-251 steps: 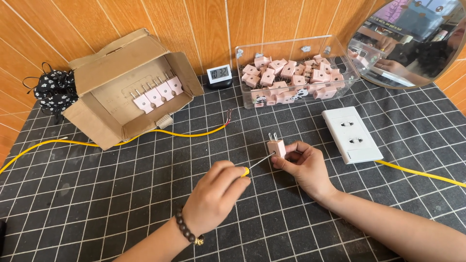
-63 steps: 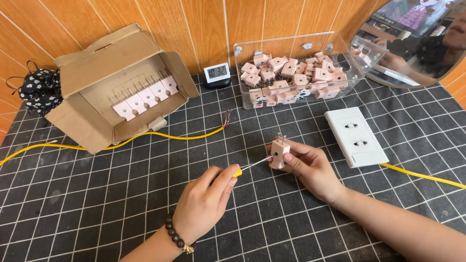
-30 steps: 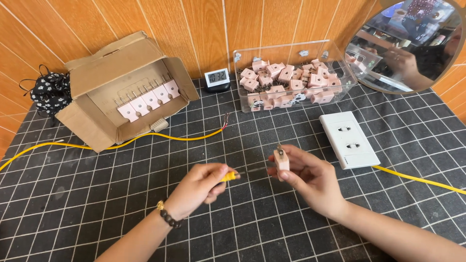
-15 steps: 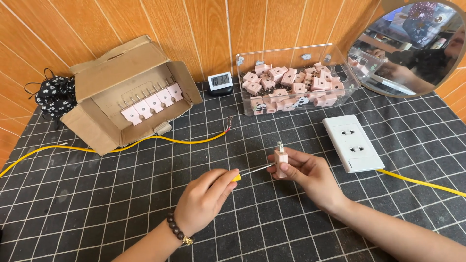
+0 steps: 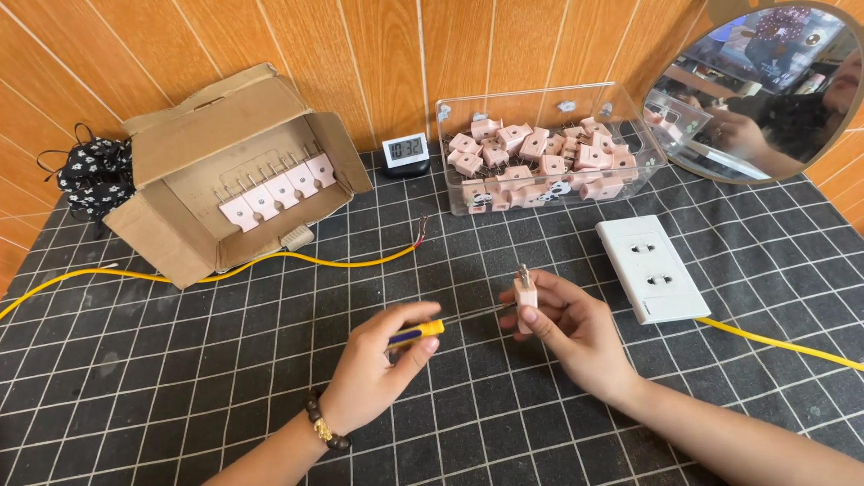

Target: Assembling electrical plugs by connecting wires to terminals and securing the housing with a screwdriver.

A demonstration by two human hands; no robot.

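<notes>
The right hand (image 5: 576, 328) pinches a pink plug (image 5: 525, 293) upright, prongs up, steadying it; the left hand (image 5: 378, 373) grips a yellow screwdriver (image 5: 416, 334), its tip reaching the plug's side.

Two hands are seen: the left hand (image 5: 373, 373) and the right hand (image 5: 576, 328). One screwdriver (image 5: 423, 331) and one pink plug (image 5: 525, 293) are held. Six pink plugs (image 5: 274, 191) are counted in one cardboard box (image 5: 216, 135). Perhaps two dozen more (image 5: 540, 166) are heaped in one clear box (image 5: 648, 148). One white socket plate (image 5: 652, 279), one small clock (image 5: 403, 150), one mirror (image 5: 765, 81), two yellow cable runs (image 5: 297, 259) are visible
</notes>
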